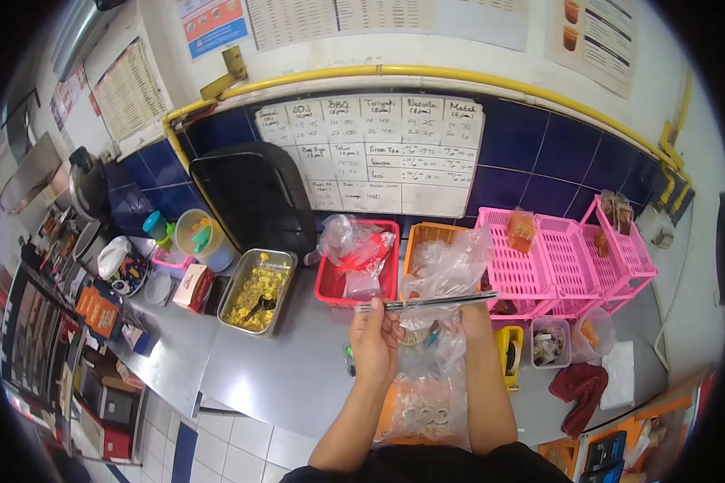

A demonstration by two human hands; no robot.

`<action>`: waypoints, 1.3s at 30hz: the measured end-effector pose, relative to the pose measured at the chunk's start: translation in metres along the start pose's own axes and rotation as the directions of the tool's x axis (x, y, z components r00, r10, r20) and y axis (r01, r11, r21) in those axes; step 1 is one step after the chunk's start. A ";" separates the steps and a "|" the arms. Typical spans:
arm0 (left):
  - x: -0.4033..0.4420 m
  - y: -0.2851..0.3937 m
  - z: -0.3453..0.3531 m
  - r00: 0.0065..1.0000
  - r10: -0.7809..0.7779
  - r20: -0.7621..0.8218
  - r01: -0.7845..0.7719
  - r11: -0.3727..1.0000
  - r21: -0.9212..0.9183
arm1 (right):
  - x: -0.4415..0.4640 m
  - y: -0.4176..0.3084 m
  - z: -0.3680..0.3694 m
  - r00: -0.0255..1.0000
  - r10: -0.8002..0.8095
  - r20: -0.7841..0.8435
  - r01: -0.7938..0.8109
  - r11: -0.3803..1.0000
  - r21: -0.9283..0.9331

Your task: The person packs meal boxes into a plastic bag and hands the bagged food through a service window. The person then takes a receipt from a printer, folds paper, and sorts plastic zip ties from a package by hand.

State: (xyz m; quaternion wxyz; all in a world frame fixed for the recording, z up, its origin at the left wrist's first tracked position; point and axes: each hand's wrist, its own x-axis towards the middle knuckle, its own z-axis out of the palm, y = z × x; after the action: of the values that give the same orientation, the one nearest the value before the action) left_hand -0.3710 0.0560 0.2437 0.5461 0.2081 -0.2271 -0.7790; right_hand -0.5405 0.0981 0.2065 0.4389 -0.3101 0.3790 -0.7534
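My left hand [374, 334] is closed, its thumb and fingers pinching one end of a long, thin, dark shiny stick [439, 303]. The stick lies nearly level and reaches across to my right hand [475, 319]. A large clear plastic bag [451, 354] hangs crumpled between my forearms, and my right hand appears closed on its edge. The bag and the stick partly hide the right fingers. Beneath the bag, an orange tray [388, 414] with pale ring-shaped items shows through. A small green-and-dark object [349, 360] lies left of my left wrist.
On the steel counter [250, 370] stand a metal pan of yellow food [246, 318], a red basket [321, 282], an orange basket [415, 233] and pink racks [568, 278]. At right are a yellow tape dispenser [505, 342], clear tubs [551, 354] and a dark red cloth [578, 394].
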 end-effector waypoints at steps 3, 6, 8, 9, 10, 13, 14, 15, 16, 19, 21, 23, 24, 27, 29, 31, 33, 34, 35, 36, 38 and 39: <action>-0.002 0.006 -0.003 0.999 0.033 -0.023 -0.033 0.999 -0.004 | -0.007 -0.017 0.014 0.995 -0.092 -0.049 0.098 0.986 0.136; 0.001 0.010 -0.004 0.997 0.066 -0.050 -0.066 0.998 0.005 | -0.008 -0.025 0.007 0.998 -0.034 0.053 0.014 0.941 0.339; 0.001 0.009 -0.005 0.996 0.066 -0.058 -0.064 0.997 0.042 | -0.004 -0.034 0.006 0.963 0.016 0.269 -0.145 0.871 0.470; 0.001 0.007 -0.006 0.995 0.096 -0.006 -0.095 0.990 0.105 | 0.002 -0.031 0.003 0.964 0.012 0.265 -0.141 0.871 0.471; 0.000 0.007 -0.007 0.991 0.122 0.049 -0.129 0.978 0.165 | 0.008 -0.030 0.001 0.977 0.191 -0.096 -0.153 0.939 0.309; -0.005 0.008 -0.009 0.990 0.092 0.103 -0.118 0.949 0.294 | 0.010 -0.038 -0.022 0.993 0.054 0.102 -0.036 0.985 -0.167; -0.006 0.010 -0.011 0.991 0.089 0.103 -0.116 0.948 0.295 | 0.011 -0.041 -0.024 0.985 0.165 0.043 -0.147 0.949 -0.278; -0.007 0.013 -0.012 0.988 0.115 0.106 -0.143 0.937 0.319 | 0.012 -0.042 -0.024 0.963 0.267 -0.025 -0.257 0.890 -0.378; -0.007 0.015 -0.013 0.984 0.141 0.109 -0.171 0.924 0.343 | 0.010 -0.042 -0.022 0.963 0.268 -0.024 -0.257 0.890 -0.377; -0.006 0.016 -0.016 0.968 0.235 -0.089 -0.213 0.956 0.201 | -0.005 -0.041 -0.005 0.987 -0.041 -0.153 0.002 0.969 -0.246; 0.002 0.023 -0.017 0.945 0.254 -0.205 -0.232 0.965 0.123 | -0.007 -0.036 -0.008 0.948 -0.175 -0.266 0.165 0.984 -0.060; 0.009 0.029 -0.027 0.915 0.255 -0.311 -0.254 0.966 0.045 | -0.014 -0.043 -0.007 0.923 -0.197 -0.330 0.189 0.980 -0.057; 0.013 0.033 -0.038 0.901 0.279 -0.332 -0.284 0.958 0.035 | -0.017 -0.049 -0.006 0.892 -0.222 -0.393 0.216 0.975 -0.059; 0.034 0.047 -0.066 0.880 0.293 -0.374 -0.326 0.945 -0.029 | -0.024 -0.065 -0.012 0.857 -0.251 -0.450 0.232 0.968 -0.098; 0.055 0.051 -0.077 0.746 0.490 -0.452 -0.509 0.856 0.088 | -0.028 -0.070 -0.025 0.851 -0.274 -0.448 0.237 0.962 -0.137; 0.075 0.047 -0.064 0.666 0.521 -0.533 -0.509 0.841 0.185 | -0.031 -0.072 -0.031 0.847 -0.289 -0.445 0.235 0.956 -0.174; 0.115 0.026 -0.093 0.717 0.626 -0.307 -0.426 0.742 0.518 | -0.031 -0.072 -0.032 0.809 -0.290 -0.511 0.201 0.954 -0.222; 0.145 0.011 -0.120 0.719 0.625 -0.304 -0.427 0.742 0.516 | -0.032 -0.073 -0.033 0.807 -0.293 -0.512 0.205 0.953 -0.222; 0.183 -0.005 -0.155 0.783 0.580 -0.226 -0.232 0.609 0.758 | -0.033 -0.073 -0.035 0.807 -0.294 -0.512 0.194 0.951 -0.240; 0.204 -0.011 -0.175 0.846 0.504 -0.173 -0.039 0.383 0.923 | -0.036 -0.074 -0.036 0.805 -0.295 -0.515 0.181 0.949 -0.259; 0.215 -0.003 -0.184 0.897 0.290 -0.334 0.176 0.459 0.871 | -0.039 -0.073 -0.030 0.771 -0.351 -0.531 0.219 0.929 -0.297; 0.226 -0.004 -0.181 0.879 0.067 -0.472 0.385 0.482 0.787 | -0.037 -0.077 -0.032 0.750 -0.387 -0.537 0.248 0.916 -0.315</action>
State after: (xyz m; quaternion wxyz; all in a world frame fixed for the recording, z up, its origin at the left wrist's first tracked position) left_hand -0.3417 -0.1792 0.0780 0.3263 0.6439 -0.4347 -0.5385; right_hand -0.5831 0.1660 0.2497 0.1264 -0.1687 0.5195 -0.8281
